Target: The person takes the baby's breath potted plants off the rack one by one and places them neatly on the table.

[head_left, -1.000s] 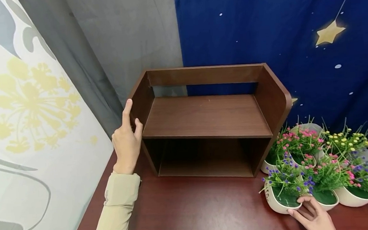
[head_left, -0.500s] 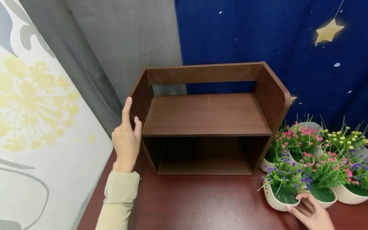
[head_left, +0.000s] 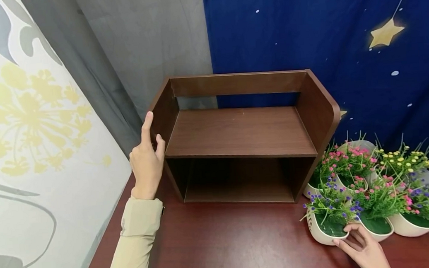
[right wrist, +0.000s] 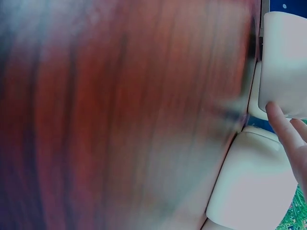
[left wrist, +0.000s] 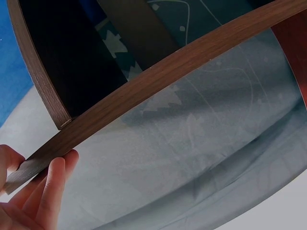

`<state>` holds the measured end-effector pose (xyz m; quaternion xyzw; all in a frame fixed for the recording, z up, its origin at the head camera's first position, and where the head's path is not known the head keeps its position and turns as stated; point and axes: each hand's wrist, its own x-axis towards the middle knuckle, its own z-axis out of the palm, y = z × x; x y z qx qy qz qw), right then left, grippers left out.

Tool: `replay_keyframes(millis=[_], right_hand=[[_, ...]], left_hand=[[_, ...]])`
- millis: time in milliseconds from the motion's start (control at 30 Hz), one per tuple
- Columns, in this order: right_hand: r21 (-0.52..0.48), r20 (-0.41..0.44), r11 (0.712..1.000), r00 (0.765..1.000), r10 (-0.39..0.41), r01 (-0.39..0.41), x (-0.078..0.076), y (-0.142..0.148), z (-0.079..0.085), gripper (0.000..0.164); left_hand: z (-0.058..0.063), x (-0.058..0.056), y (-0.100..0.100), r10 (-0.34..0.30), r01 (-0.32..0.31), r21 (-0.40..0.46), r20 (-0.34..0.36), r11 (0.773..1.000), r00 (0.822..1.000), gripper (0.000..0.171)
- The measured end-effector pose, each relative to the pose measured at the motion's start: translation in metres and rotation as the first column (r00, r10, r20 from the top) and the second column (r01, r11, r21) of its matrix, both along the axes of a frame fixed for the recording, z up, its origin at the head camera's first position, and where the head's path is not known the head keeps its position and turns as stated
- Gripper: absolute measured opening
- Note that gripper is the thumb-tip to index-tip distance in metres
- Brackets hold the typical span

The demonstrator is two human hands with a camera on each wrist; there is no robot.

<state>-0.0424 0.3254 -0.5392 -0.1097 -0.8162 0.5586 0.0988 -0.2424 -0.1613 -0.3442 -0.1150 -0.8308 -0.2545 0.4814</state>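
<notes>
A dark brown two-tier wooden shelf [head_left: 239,132] stands on the table. My left hand [head_left: 146,165] holds its left side panel, with the thumb on the inner side and the fingers outside. In the left wrist view, the fingers [left wrist: 53,184] lie along the panel's edge [left wrist: 129,96]. At the right, my right hand [head_left: 364,250] pinches the front rim of a white flowerpot [head_left: 320,234] with purple artificial flowers. The right wrist view shows a finger [right wrist: 283,125] against the white pot wall [right wrist: 285,62].
Several more white pots [head_left: 407,226] with pink, yellow and purple artificial flowers crowd the right side of the reddish-brown table [head_left: 229,241], close by the shelf's right panel. Grey and blue curtains [head_left: 260,35] hang behind. A patterned white panel [head_left: 50,133] borders the left.
</notes>
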Motion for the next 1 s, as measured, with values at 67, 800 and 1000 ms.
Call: replay_keyframes(millis=[67, 800, 1000], right_hand=[[0.008, 0.013, 1.0, 1.0, -0.004, 0.004, 0.0004, 0.0, -0.0005, 0.04], [-0.096, -0.09, 0.995, 0.996, 0.019, -0.028, -0.0025, 0.0039, -0.0059, 0.035], [-0.1, -0.066, 0.995, 0.998, 0.018, -0.025, -0.003, 0.0061, -0.0062, 0.035]], left_hand=[[-0.0004, -0.0002, 0.0002, 0.001, -0.001, 0.0, 0.003, 1.0, 1.0, 0.057], [0.0017, -0.0006, 0.001, 0.009, -0.009, 0.006, 0.006, 1.0, 1.0, 0.057], [0.0015, 0.0, 0.0003, 0.011, -0.011, 0.0, 0.022, 1.0, 1.0, 0.057]])
